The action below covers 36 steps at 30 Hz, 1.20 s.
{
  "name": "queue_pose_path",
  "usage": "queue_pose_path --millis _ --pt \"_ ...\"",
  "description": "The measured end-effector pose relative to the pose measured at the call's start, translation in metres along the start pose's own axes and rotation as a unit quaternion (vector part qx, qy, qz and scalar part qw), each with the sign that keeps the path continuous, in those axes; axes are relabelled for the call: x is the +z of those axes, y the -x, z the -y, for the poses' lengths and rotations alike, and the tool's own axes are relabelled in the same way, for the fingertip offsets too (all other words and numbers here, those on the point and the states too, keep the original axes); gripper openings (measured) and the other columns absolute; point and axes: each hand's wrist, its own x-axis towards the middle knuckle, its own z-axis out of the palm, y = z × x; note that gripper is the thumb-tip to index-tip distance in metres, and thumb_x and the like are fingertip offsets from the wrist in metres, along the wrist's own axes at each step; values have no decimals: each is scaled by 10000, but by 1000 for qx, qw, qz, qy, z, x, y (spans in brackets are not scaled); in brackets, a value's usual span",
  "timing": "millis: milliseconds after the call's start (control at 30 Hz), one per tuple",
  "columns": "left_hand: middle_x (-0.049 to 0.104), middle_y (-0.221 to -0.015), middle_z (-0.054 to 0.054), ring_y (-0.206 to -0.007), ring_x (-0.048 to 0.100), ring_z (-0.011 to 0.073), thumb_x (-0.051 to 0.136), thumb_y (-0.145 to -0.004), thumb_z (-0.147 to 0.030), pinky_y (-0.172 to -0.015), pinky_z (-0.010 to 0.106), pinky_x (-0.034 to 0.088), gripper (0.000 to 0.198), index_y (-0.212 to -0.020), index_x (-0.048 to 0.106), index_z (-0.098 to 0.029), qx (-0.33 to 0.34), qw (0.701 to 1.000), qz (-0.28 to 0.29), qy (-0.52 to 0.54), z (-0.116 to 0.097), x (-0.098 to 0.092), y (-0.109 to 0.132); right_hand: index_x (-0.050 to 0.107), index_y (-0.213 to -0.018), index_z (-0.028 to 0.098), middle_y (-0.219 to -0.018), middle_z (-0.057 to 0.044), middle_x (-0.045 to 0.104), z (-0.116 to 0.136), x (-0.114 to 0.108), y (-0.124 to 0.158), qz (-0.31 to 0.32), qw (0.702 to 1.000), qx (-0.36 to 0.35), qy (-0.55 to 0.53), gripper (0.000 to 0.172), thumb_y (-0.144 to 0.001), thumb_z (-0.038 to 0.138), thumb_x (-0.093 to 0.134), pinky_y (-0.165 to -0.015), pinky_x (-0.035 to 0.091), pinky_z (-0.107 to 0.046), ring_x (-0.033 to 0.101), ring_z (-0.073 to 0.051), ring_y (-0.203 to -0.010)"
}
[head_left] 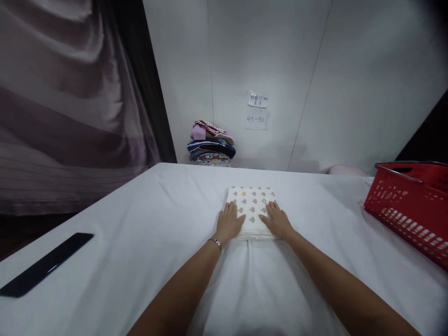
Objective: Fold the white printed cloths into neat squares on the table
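A folded white cloth (pixel 252 207) with a grey tree-like print and a small yellow figure lies on the white-covered table. Its folded layers show along the near edge. My left hand (pixel 229 221) rests on its left side, fingers stretched out and pointing away from me; a bracelet circles that wrist. On the right side of the cloth lies my right hand (pixel 277 220), also flat with fingers extended. Both thumbs point inward across the print. Neither hand is wrapped around anything.
A red plastic basket (pixel 402 198) with a metal handle stands at the right. Folded fabrics (pixel 212 144) are piled behind the far edge, by the wall. A dark flat strip (pixel 47 263) lies at the left. Paper signs (pixel 256 116) hang on the wall; a curtain (pixel 70 107) covers the left.
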Motion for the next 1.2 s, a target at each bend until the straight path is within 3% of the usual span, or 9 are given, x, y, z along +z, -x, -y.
queue_pose_path --millis 133,267,333,467,567,700,833,933,1200 --pt "188 -1514 104 -1398 121 269 303 -884 -520 -1097 514 164 609 -1380 333 -168 -22 999 33 31 -5 -15 -13 295 -1410 113 -1518 -137 181 7 -9 -5 22 1000 1 -3 666 -904 545 280 -1085 154 -501 85 -267 -1400" --pt "217 -1504 120 -1398 122 263 306 -896 -492 -1109 491 131 558 -1345 380 -168 2 1000 -13 26 -11 -26 -46 273 -1418 109 -1522 -145 158 15 -25 -40 -37 999 -17 -2 668 -905 536 301 -1098 118 -484 69 -266 -1402" --pt "204 -1509 119 -1400 109 264 332 -893 -478 -1113 480 116 552 -1349 369 -169 5 1000 -17 18 -8 -23 -63 253 -1426 113 -1528 -141 136 13 -26 -62 -47 999 -15 -3 655 -912 514 306 -1101 122 -472 57 -257 -1404" --pt "185 -1514 117 -1369 197 311 341 -885 -509 -1090 469 183 585 -1369 336 -179 -35 999 -6 40 7 -4 -75 256 -1432 143 -1534 -121 120 -7 -11 -86 -5 1000 23 -16 646 -909 520 308 -1073 221 -466 77 -270 -1401" --pt "194 -1514 101 -1341 263 302 347 -887 -500 -1072 439 237 560 -1361 346 -203 -30 998 -29 56 14 6 -72 241 -1443 156 -1535 -119 118 -19 1 -88 -16 999 10 -31 658 -908 536 294 -1052 272 -449 78 -269 -1401" --pt "194 -1515 85 -1317 303 294 369 -875 -496 -1051 469 267 532 -1343 368 -244 -35 997 -12 61 10 1 -72 242 -1440 123 -1526 -137 149 -22 5 -88 -29 999 6 -32 672 -909 531 291 -1047 284 -444 93 -276 -1399" --pt "224 -1504 106 -1379 152 319 323 -861 -567 -1078 554 138 597 -1334 391 -211 -61 998 -6 26 1 -14 -92 260 -1433 119 -1523 -142 160 -21 6 -91 -33 999 2 -19 667 -906 525 304 -1050 279 -446 102 -284 -1396" --pt "205 -1506 132 -1398 90 288 298 -861 -578 -1111 500 67 659 -1371 352 -163 -30 999 -20 7 -1 -15 -111 253 -1432 86 -1524 -153 146 -24 9 -92 -30 999 -2 -17 680 -909 517 300 -1062 265 -442 89 -287 -1398" --pt "173 -1523 80 -1381 158 293 269 -871 -576 -1087 458 202 658 -1403 299 -190 -37 998 -10 57 14 8 -114 315 -1399 104 -1518 -150 173 -24 1 -95 -14 1000 -6 -19 644 -910 523 313 -1079 229 -461 116 -295 -1393"
